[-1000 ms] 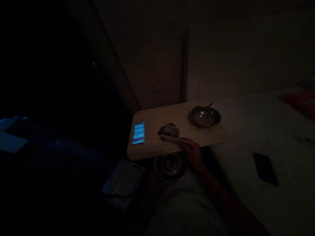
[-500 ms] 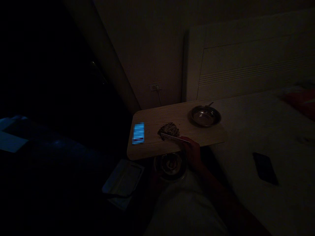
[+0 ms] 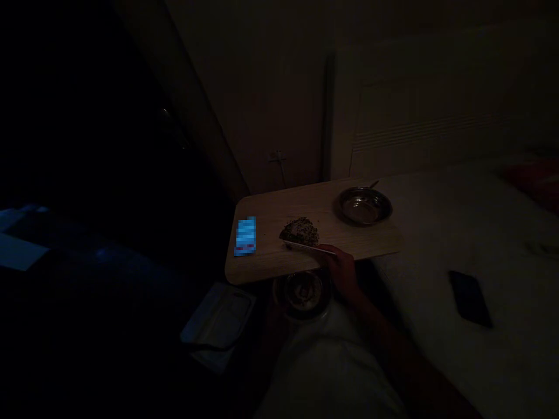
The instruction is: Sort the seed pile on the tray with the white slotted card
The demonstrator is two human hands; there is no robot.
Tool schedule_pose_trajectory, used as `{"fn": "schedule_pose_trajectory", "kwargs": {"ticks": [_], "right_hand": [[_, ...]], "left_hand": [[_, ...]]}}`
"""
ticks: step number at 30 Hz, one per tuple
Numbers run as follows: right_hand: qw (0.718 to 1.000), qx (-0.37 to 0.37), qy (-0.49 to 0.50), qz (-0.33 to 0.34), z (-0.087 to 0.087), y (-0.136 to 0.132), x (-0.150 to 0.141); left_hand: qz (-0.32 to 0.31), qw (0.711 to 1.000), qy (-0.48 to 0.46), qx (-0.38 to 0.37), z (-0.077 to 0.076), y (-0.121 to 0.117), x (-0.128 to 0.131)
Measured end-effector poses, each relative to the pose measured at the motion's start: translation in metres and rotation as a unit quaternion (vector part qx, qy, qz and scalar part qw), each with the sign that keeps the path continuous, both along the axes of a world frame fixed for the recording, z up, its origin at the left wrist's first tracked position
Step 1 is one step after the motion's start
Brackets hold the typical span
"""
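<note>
My right hand [image 3: 343,269] is closed on the end of a thin, pale, flat strip-like tool [image 3: 304,247]; its exact kind is too dark to make out. The tool lies along the near side of a pile of small dark grains [image 3: 301,231] on a wooden table [image 3: 279,203]. Just below the table's near edge is a round metal bowl [image 3: 322,310] with some dark bits inside. At its left side my left hand [image 3: 278,314] shows faintly; its fingers are lost in the dark.
A shiny metal basin [image 3: 365,206] with a handle sticking out sits at the table's right end. A lit phone [image 3: 245,237] lies at its left end. On the bed [image 3: 430,244] is a dark phone [image 3: 470,298]. A pale box [image 3: 218,326] is low on the left.
My right hand has drawn the tool's tip slightly toward me, from within the grains to their near edge. The pile looks more gathered. The bowl has hardly moved.
</note>
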State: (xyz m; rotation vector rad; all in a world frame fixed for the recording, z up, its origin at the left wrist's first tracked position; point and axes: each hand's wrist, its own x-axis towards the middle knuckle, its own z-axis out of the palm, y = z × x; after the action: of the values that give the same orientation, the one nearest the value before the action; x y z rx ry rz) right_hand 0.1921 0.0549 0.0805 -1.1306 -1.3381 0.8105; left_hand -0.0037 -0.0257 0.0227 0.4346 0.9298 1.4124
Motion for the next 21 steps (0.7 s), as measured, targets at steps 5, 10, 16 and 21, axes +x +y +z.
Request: {"fn": "schedule_pose_trajectory", "kwargs": {"ticks": [5, 10, 16, 21], "right_hand": [[1.000, 0.001, -0.001, 0.009, -0.004, 0.001, 0.003], [1.000, 0.006, 0.003, 0.009, -0.004, 0.001, 0.003], [1.000, 0.001, 0.019, -0.024, 0.000, 0.003, -0.005], [1.000, 0.010, 0.001, -0.008, 0.000, 0.004, -0.010]], "left_hand": [[-0.009, 1.000, -0.011, -0.002, -0.005, -0.001, 0.000], [-0.016, 1.000, -0.018, 0.004, -0.009, -0.001, -0.001], [-0.016, 0.999, -0.038, 0.018, -0.009, 0.001, -0.001], [-0.007, 0.999, -0.037, 0.004, -0.006, 0.000, 0.000]]}}
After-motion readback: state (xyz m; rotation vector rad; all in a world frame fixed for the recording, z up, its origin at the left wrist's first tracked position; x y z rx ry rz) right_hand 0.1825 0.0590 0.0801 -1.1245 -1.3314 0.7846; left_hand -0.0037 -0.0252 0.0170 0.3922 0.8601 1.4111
